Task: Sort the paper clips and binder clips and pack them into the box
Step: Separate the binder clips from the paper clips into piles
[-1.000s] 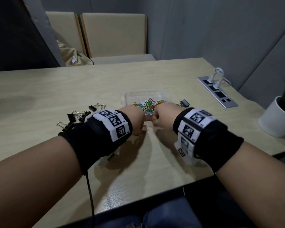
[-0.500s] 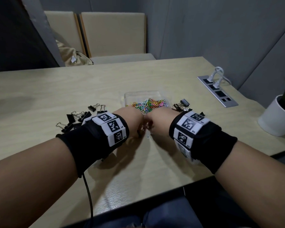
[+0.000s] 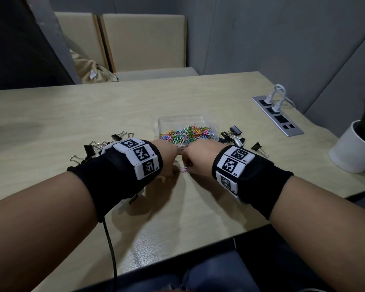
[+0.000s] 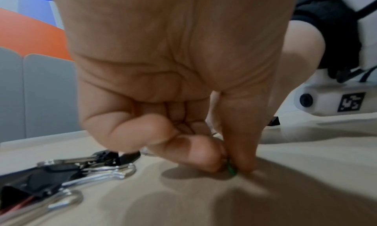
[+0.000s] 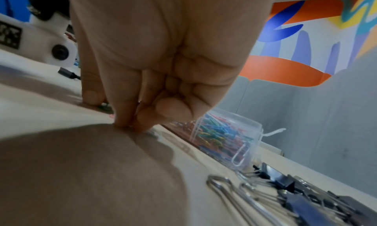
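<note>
A clear plastic box (image 3: 162, 123) holds a heap of coloured paper clips (image 3: 188, 132); the box also shows in the right wrist view (image 5: 253, 126). Just in front of it both hands are down on the table, side by side. My left hand (image 4: 228, 168) pinches a green paper clip (image 4: 232, 171) between thumb and forefinger, its other fingers curled. My right hand (image 5: 130, 127) pinches at the table, and a pink paper clip (image 3: 183, 169) sticks out beside its thumb. Black binder clips lie in a left group (image 3: 97, 146) and a right group (image 3: 234, 135).
The wooden table (image 3: 93, 114) has a power socket panel (image 3: 277, 114) with white plugs at the right and a white plant pot (image 3: 350, 150) at the right edge. A black cable (image 3: 111, 249) hangs from my left wrist. Two chairs stand behind the table.
Both hands have drawn slightly back from the box's front edge and dropped to the table. The right-hand binder clips show more fully now.
</note>
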Motion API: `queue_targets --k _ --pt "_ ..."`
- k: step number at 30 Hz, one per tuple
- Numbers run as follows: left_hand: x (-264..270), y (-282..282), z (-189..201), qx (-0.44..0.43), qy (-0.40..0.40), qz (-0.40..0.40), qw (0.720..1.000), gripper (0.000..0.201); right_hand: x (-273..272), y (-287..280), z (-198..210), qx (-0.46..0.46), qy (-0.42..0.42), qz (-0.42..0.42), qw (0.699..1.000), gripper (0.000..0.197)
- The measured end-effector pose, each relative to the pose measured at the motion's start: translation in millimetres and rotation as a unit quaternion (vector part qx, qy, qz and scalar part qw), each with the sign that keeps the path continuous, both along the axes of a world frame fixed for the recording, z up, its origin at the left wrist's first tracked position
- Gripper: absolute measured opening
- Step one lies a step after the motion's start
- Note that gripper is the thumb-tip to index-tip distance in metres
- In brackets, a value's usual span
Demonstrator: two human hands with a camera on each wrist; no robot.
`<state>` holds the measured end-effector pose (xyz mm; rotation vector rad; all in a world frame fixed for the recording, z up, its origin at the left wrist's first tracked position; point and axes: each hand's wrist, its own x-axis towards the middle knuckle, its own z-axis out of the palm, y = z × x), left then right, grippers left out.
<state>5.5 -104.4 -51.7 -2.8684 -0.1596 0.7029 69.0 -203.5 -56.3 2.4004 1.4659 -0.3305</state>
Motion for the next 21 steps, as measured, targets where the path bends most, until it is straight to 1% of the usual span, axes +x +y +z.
queue_targets --k 4,7,10,13,15,16,18,19,21 --pt "2 -2 -4 0.008 0.029 0.008 1.0 0.043 3 7 -3 -0.036 0.017 -0.041 0.998 0.023" --pt "2 0 -3 0.001 0.018 0.008 1.0 0.036 4 7 -4 -0.047 0.03 -0.05 0.997 0.031" --pt "3 7 11 -0.042 -0.04 0.024 0.998 0.022 3 3 -7 -0.032 0.032 -0.055 0.997 0.036" --pt "10 19 26 -0.093 -0.138 0.055 0.984 0.022 1 1 -10 -0.013 0.023 -0.046 0.999 0.032" --pt "15 26 32 -0.102 -0.194 0.078 0.973 0.021 -1 -1 -9 -0.009 0.018 -0.038 0.999 0.033" --pt "18 29 32 -0.103 -0.208 0.089 0.969 0.021 -2 -1 -8 -0.007 0.016 -0.032 0.999 0.036" --pt "21 35 29 -0.103 -0.212 0.107 0.966 0.02 -2 -3 -3 -0.005 0.023 -0.032 0.999 0.039" --pt "22 37 25 -0.102 -0.213 0.114 0.965 0.02 -1 -4 1 0.008 0.036 -0.041 0.998 0.038" --pt "21 41 16 -0.11 -0.228 0.142 0.957 0.025 4 -5 10 0.066 0.074 -0.078 0.992 0.032"
